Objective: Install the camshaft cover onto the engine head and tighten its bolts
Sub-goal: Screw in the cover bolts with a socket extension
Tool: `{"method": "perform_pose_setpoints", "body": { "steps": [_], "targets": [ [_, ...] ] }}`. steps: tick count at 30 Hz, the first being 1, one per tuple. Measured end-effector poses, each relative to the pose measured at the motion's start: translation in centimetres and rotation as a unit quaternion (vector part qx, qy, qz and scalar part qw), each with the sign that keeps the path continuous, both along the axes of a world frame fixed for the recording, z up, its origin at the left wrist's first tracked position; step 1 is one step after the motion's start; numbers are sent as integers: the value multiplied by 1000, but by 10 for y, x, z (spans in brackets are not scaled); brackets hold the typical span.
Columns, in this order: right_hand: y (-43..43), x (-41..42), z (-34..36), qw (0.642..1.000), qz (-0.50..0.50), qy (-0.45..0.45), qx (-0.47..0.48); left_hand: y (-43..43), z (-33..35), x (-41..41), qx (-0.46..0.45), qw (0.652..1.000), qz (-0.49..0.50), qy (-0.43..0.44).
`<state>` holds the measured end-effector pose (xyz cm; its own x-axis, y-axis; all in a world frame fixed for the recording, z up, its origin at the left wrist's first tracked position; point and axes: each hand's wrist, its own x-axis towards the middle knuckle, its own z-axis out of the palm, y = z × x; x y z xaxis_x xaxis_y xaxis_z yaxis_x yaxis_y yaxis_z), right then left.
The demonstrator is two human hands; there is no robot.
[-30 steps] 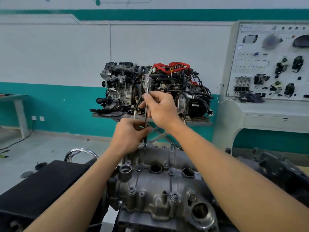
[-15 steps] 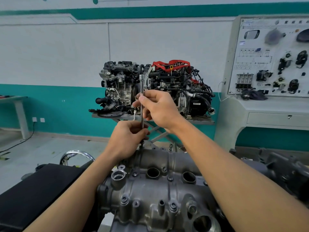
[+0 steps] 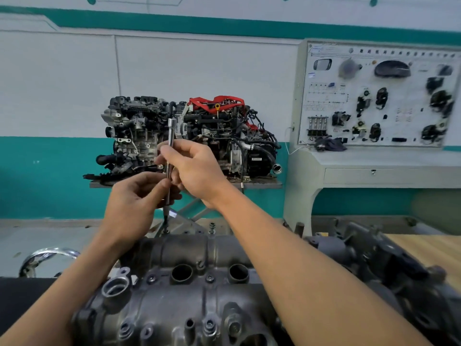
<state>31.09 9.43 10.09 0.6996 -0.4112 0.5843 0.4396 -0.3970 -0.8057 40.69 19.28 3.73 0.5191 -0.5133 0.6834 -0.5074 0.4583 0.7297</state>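
from my feed the camshaft cover (image 3: pixel 189 295) lay low centre of view, top up, grey cast metal; what it sat on was hidden under it. two round bores (image 3: pixel 182 272) opened in its top, dark inside, couldn't tell what was in them. a ringed filler neck (image 3: pixel 116 288) stood at its l corner. small bolts (image 3: pixel 210 279) sat down in recessed bosses betw and beside the bores, w/ more along the near edge. both arms reached fwd over the cover. the right hand (image 3: pixel 197 168) was the higher one, thumb and index pinched on a slim chrome driver rod (image 3: pixel 170 136) held upright. the left hand (image 3: pixel 132 208) was just below, thumb and fingertips curled round the same rod, the two hands nearly touching. the rod's thick head stuck up above the r fingers. its lower end dropped to the cover's far edge, tip on a fastener there as far as i could tell, blurry. a stud (image 3: pixel 212 227) stood up near that spot, to the r. the r forearm crossed the cover's r side and hid part of it. bg: a display engine (image 3: pixel 224 136) w/ red hoses on a stand against the teal-and-white wall, directly behind the hands, so the rod's head overlapped it. r of that, a training board (image 3: pixel 379 96) w/ car parts mounted on it, above a grey console. chrome ring (image 3: pixel 50 253) and black pad (image 3: pixel 22 295) at l, dark engine parts (image 3: pixel 374 258) and a wooden bench top (image 3: pixel 429 250) far r.
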Motion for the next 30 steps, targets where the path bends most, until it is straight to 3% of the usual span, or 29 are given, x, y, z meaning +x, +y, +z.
{"method": "perform_pose_setpoints", "body": {
  "steps": [4, 13, 20, 27, 30],
  "targets": [
    [2, -4, 2, 1000, 24, 10, 18, 1, -1, -1, 10, 999, -36, 9],
    [5, 0, -1, 996, -81, -27, -26, 2, 1, 0, -25, 996, -62, 66],
    [9, -5, 1, 1000, 5, 4, -13, 1, 2, -2, 20, 990, -107, 93],
    [5, -1, -4, 992, -108, -40, -53, 2, 1, 0, 12, 997, -68, 45],
    [7, -2, -4, 997, -75, -25, -28, 2, 1, 0, 17, 995, -85, 54]
  ]
}}
